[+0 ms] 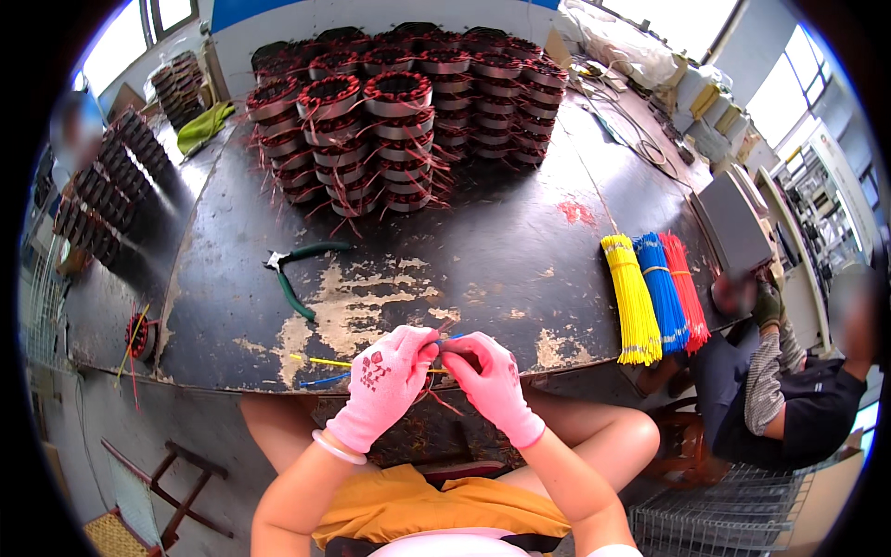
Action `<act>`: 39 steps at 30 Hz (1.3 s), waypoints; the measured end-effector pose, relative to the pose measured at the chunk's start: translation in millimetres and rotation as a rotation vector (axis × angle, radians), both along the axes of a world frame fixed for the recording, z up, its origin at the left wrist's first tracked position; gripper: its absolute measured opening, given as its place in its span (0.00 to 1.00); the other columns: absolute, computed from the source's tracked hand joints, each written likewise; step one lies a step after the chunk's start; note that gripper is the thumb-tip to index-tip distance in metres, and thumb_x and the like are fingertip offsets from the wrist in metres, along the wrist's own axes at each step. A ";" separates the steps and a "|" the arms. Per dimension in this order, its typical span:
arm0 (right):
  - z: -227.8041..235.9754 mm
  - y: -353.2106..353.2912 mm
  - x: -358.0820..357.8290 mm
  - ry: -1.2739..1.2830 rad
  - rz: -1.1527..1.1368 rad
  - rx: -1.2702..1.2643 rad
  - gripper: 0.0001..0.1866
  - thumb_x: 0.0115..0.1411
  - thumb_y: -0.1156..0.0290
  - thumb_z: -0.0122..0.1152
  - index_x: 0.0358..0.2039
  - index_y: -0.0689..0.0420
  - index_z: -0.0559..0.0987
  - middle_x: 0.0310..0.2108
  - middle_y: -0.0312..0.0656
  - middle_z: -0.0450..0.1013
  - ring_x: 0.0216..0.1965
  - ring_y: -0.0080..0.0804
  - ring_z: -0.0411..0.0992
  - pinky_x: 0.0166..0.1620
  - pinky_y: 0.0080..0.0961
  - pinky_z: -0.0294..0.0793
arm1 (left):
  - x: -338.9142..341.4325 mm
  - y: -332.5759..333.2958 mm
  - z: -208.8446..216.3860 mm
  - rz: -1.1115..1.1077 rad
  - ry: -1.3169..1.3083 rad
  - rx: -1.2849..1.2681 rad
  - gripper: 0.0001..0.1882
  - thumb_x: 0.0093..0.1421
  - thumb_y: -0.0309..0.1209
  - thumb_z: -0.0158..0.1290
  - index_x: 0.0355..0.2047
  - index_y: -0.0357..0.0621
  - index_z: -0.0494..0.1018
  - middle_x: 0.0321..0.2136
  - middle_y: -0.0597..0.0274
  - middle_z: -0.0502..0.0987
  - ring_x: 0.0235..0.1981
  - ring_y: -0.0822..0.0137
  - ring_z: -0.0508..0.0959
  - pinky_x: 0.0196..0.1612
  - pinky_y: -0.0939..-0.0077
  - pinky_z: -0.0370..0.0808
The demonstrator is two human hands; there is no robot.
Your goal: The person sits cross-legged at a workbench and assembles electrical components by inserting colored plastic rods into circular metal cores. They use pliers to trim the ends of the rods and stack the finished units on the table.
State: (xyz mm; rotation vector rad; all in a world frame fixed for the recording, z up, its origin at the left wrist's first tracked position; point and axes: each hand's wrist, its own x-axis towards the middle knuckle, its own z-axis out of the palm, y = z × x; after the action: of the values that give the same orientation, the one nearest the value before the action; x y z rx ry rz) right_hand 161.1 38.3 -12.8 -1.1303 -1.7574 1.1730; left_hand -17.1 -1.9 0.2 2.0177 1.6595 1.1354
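Both my hands wear pink gloves and meet at the table's near edge, fingers closed in pinches. A yellow wire and a blue wire stick out leftward from beside my left hand, which pinches thin wires. My right hand pinches close by at the same spot, where a bit of blue shows between the fingertips. Exactly what its fingers hold is covered. Thin reddish wires hang below, between the hands. Farther off lies a pair of cutting pliers with green handles, jaws toward the left.
Stacked motor stators with red windings fill the table's far middle. Right of my hands lie bundled yellow wires, blue wires and red wires. A single stator sits at the left edge. A co-worker sits at right.
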 end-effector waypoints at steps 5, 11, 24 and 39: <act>4.1 -14.0 12.9 -0.169 -0.048 0.400 0.09 0.56 0.80 0.68 0.38 0.58 0.83 0.32 0.40 0.75 0.29 0.26 0.74 0.31 0.21 0.73 | -3.0 -0.6 6.1 -0.075 0.047 -0.007 0.07 0.61 0.27 0.58 0.40 0.46 0.78 0.37 0.61 0.80 0.34 0.57 0.83 0.34 0.67 0.79; 22.7 1.1 17.4 -0.142 0.010 0.413 0.08 0.56 0.77 0.67 0.37 0.54 0.81 0.34 0.40 0.76 0.36 0.40 0.76 0.41 0.32 0.76 | -7.7 6.1 10.1 -0.168 0.080 -0.070 0.07 0.61 0.28 0.58 0.40 0.46 0.77 0.39 0.60 0.80 0.37 0.55 0.82 0.38 0.65 0.79; 41.8 15.7 18.8 -0.061 0.138 -0.078 0.07 0.64 0.76 0.62 0.41 0.62 0.81 0.29 0.35 0.78 0.28 0.16 0.70 0.32 0.19 0.72 | 3.5 2.6 18.8 -0.118 0.075 -0.100 0.08 0.60 0.30 0.60 0.39 0.44 0.78 0.41 0.58 0.81 0.41 0.53 0.81 0.42 0.64 0.78; 33.0 15.1 36.2 -0.436 0.175 0.653 0.23 0.54 0.63 0.72 0.50 0.51 0.79 0.46 0.36 0.78 0.41 0.30 0.79 0.43 0.29 0.78 | 6.9 3.9 3.4 -0.119 0.051 -0.069 0.07 0.58 0.29 0.60 0.37 0.46 0.80 0.47 0.60 0.83 0.41 0.55 0.82 0.45 0.65 0.79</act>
State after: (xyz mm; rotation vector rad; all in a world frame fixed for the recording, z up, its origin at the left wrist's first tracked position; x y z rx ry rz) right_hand 197.3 53.5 20.1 -0.8725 -2.3674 0.3746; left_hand -10.1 2.0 3.6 2.0873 1.5567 0.9813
